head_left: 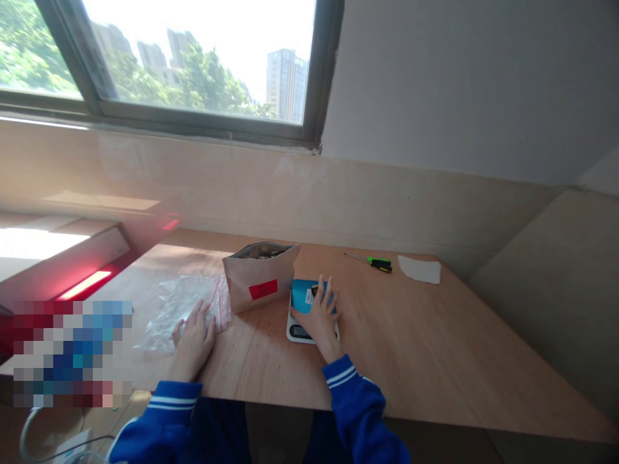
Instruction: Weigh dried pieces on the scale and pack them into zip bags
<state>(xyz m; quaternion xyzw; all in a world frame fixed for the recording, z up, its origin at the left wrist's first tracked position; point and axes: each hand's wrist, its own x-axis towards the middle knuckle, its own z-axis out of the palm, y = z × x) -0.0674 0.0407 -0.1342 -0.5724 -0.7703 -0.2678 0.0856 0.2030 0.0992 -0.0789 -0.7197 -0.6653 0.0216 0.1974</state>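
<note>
**Left grip point(193, 338) flat on a zip bag point(178, 316), right grip point(316, 316) over a digital kitchen scale point(291, 332)**

The left grip lies open, its fingers together and pressed down on the clear plastic bag, whose red-striped zip edge runs just beside them. The bag sits flat on the wooden worktop point(411, 367).

The right grip is spread wide across a blue packet point(304, 295) lying on the white scale. Its fingers point(325, 303) rest on the packet, and something dark shows by the fingertips, too small to name. Whether that grip is holding anything, I cannot tell.

Between the hands and just behind them, a kraft paper pouch point(261, 278) with a foil lining and a red label stands upright, open at the top, with brown pieces inside. It stands beside both the bag and the scale.

Farther along the worktop lie a screwdriver point(380, 264) with a green and black handle and a sheet of white paper point(420, 269). Blue sleeves point(353, 393) with white stripes cover both forearms.
</note>
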